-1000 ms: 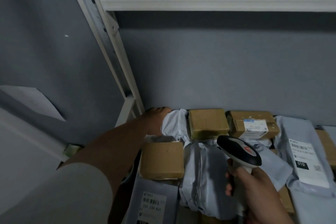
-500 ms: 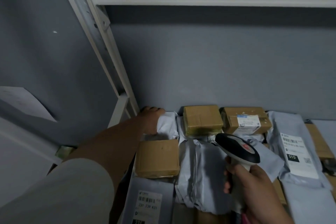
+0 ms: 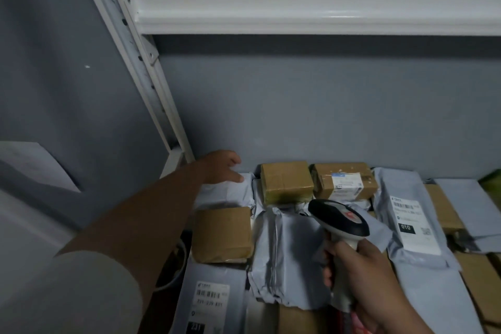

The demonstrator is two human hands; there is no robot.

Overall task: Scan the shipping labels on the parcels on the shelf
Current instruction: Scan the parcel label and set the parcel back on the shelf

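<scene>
Shelf packed w/ parcels. Back row, L to R: bag (image 3: pixel 227 192) under left hand (image 3: pixel 219 168), box (image 3: pixel 286 182), labelled box (image 3: pixel 344 180), long bag (image 3: pixel 412 214). In front of back-left bag: box (image 3: pixel 223 234); front of that, labelled bag (image 3: pixel 210 304). Scanner (image 3: pixel 339 219) in right hand (image 3: pixel 371 287), above crumpled bag (image 3: pixel 287 257) mid-shelf.

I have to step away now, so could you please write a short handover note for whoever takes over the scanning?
Left hand: reaching to the back-left grey mailer, fingers on it, no grip visible.
Right hand: holds the scanner over the parcels.
Labels facing up: grey bag at right, back box, front bag.
Which labels are scanned cannot be told; several parcels show no label.
</scene>
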